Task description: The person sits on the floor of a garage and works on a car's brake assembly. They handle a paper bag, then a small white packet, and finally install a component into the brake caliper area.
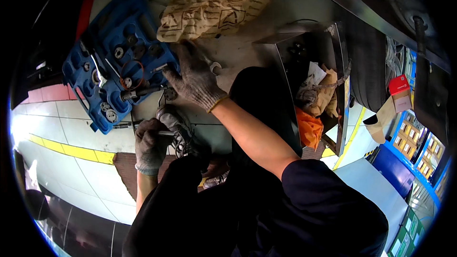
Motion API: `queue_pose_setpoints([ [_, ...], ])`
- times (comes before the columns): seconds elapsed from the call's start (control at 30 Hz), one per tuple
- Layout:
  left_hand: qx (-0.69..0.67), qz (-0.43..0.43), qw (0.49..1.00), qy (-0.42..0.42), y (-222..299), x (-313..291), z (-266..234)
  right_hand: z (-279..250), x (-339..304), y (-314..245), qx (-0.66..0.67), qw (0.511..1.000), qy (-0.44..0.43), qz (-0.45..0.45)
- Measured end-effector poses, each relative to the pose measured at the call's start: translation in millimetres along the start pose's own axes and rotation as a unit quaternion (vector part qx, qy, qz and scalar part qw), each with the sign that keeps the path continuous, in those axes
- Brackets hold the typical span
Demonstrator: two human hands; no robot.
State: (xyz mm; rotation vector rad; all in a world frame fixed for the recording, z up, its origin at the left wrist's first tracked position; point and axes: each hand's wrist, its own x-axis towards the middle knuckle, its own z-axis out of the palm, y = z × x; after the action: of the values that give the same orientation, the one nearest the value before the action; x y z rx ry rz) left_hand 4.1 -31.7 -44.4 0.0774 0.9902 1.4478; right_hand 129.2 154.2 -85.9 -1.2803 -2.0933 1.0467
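Note:
A blue moulded tool case (82, 94) lies opened on the floor, with several round metal discs (111, 115) in its recesses. A dark cylindrical tool with a rod (139, 93) lies across its near edge. My right hand (197, 78), in a grey knit glove, reaches over the case's right side, thumb apart from the fingers. Beside the thumb tip is a small metal pin (158, 68). My left hand (150, 143), gloved too, is closed near my shoe (177, 126); a short metal rod (165, 133) sticks out of its grip. An open-end wrench (215, 66) lies beyond my right wrist.
Crumpled brown printed paper (214, 7) covers the floor at the far side. To the right stands an open metal box (281, 38) with crumpled paper and an orange cloth (309, 128). Dark tyres (364, 62) and a red and tan carton (400, 90) are farther right.

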Motion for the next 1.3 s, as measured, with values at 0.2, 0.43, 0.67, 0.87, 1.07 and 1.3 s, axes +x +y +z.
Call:
queue_pose_setpoints([
  [0.2,0.151,-0.008,0.988,0.01,7.0,14.2,10.0,9.8,-2.7,26.6,-0.09,0.994,0.028,-0.062],
  [0.43,0.016,-0.044,0.998,0.035,7.8,8.6,9.2,-14.2,5.1,2.0,0.193,0.968,-0.05,0.153],
  [0.67,-0.03,-0.09,0.995,0.014,7.8,3.4,16.3,2.5,32.6,67.9,0.078,0.989,0.057,0.115],
  [0.87,0.004,-0.08,0.997,0.002,-1.6,10.4,-8.8,-73.5,26.4,-7.5,-0.063,0.994,-0.007,0.093],
  [1.07,-0.013,-0.084,0.995,-0.049,-8.4,15.5,20.9,-220.6,-147.6,10.2,0.574,0.789,0.195,0.101],
  [1.3,-0.023,-0.089,0.992,-0.086,-17.2,7.9,-0.4,-301.1,-325.7,20.6,-0.074,0.87,0.37,0.318],
])
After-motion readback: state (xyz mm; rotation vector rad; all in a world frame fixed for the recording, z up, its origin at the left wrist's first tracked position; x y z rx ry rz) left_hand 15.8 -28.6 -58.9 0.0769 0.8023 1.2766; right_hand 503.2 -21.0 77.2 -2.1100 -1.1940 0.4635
